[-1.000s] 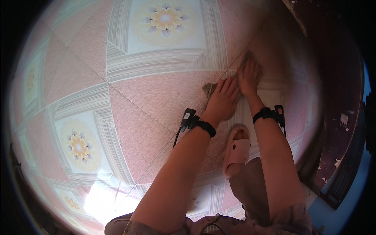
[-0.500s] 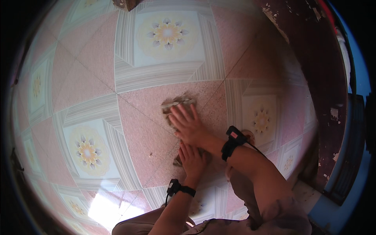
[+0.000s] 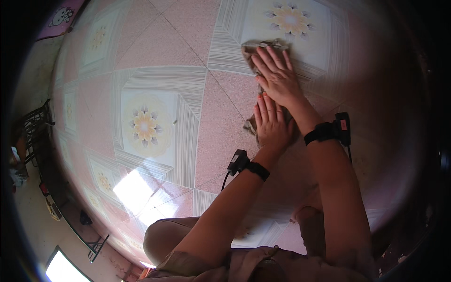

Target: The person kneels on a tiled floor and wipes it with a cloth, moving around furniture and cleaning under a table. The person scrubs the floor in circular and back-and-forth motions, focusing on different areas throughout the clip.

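Note:
A crumpled grey-brown cloth (image 3: pixel 249 52) lies on the tiled floor, partly hidden beneath both my hands. My right hand (image 3: pixel 278 81) presses flat on its far part, the fingers stretched out and slightly spread over the edge of a flower-patterned tile. Just nearer, my left hand (image 3: pixel 272 126) lies flat as well, its fingertips close to the heel of the right hand. A bit of cloth pokes out beside the left palm. Each wrist wears a black strap with a small black box and a cable.
Pink speckled tiles (image 3: pixel 223 115) alternate with framed flower tiles (image 3: pixel 144 124). A tiny pale crumb (image 3: pixel 175 122) lies on one. Sunlight makes a bright patch (image 3: pixel 134 191) at lower left. Dark metal-legged furniture (image 3: pixel 37 124) stands along the left wall. My bent knee (image 3: pixel 164 237) is near.
Both hands and the cloth have moved forward, from the pink tile toward the far flower tile. The view has swung left, bringing the left wall and furniture into sight.

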A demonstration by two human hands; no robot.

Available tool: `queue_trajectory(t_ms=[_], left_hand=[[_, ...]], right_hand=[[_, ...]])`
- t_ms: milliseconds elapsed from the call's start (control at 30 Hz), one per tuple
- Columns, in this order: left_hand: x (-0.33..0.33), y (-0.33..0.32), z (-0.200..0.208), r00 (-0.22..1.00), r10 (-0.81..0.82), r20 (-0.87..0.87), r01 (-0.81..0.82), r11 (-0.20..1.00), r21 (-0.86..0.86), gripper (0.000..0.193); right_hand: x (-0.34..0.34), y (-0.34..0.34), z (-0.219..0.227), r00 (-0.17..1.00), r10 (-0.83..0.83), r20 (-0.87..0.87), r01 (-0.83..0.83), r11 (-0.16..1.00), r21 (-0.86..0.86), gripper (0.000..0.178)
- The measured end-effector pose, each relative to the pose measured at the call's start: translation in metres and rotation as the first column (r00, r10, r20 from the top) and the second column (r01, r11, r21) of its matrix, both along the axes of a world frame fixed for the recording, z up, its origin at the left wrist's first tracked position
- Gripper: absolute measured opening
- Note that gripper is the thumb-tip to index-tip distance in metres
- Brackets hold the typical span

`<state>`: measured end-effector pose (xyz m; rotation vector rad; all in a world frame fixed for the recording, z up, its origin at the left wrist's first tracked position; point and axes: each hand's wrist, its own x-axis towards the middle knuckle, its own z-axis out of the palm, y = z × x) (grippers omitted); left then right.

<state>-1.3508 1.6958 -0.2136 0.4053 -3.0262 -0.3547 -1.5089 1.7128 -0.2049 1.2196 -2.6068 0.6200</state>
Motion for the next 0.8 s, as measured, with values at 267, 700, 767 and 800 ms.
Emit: queue_trajectory(t_ms=[267, 700, 767, 800], left_hand=[[-0.093, 0.101, 0.012, 0.864, -0.490, -0.112, 0.503, 0.833, 0.230, 0.073], [-0.010, 0.126, -0.018, 0.788, -0.604, 0.118, 0.600, 0.797, 0.070, 0.069], [-0.008, 0.123, -0.024, 0.797, -0.603, 0.038, 0.600, 0.797, 0.076, 0.072], [-0.010, 0.120, -0.029, 0.818, -0.575, 0.004, 0.575, 0.818, -0.015, 0.073]], right_hand=[[-0.073, 0.187, -0.008, 0.883, -0.449, -0.132, 0.468, 0.861, 0.199, 0.055], [0.036, 0.225, -0.053, 0.721, -0.665, 0.196, 0.603, 0.741, 0.297, 0.066], [0.033, 0.223, -0.049, 0.719, -0.654, 0.237, 0.595, 0.754, 0.277, 0.069], [0.029, 0.220, -0.047, 0.727, -0.609, 0.316, 0.570, 0.793, 0.217, 0.071]])
